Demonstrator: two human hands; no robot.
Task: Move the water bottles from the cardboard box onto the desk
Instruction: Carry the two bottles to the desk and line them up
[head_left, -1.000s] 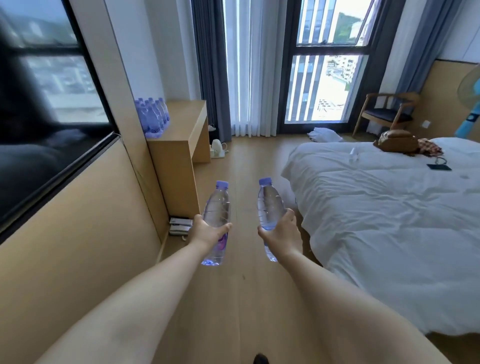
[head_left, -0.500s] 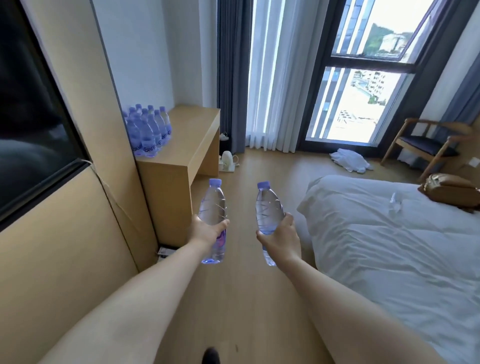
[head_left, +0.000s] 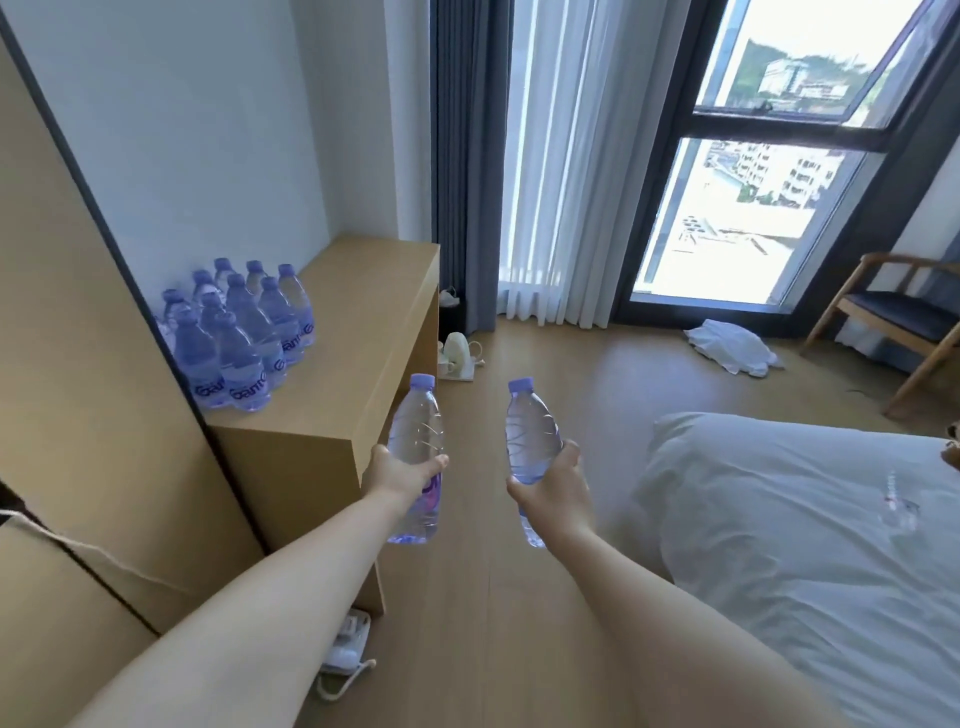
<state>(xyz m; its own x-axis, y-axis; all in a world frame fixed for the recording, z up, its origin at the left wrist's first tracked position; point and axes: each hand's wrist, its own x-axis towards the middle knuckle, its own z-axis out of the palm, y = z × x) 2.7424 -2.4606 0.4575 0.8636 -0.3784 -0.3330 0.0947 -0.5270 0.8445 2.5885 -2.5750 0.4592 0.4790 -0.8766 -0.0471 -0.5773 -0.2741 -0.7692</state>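
Two bottles carried upright, one per hand.
Left hand (head_left: 397, 475) grips the left bottle (head_left: 415, 447); right hand (head_left: 553, 491) grips the right bottle (head_left: 532, 441). At ten o'clock, clustered bottles (head_left: 239, 332) stand on the desk (head_left: 358, 312).

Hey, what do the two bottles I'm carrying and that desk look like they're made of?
Left bottle and right bottle: clear, thin plastic by the look, see-through ribbed walls, opaque purple caps. Desk: light wood-look board with a matte finish; its flat, even grain suggests laminate or veneer, though solid wood can't be ruled out.
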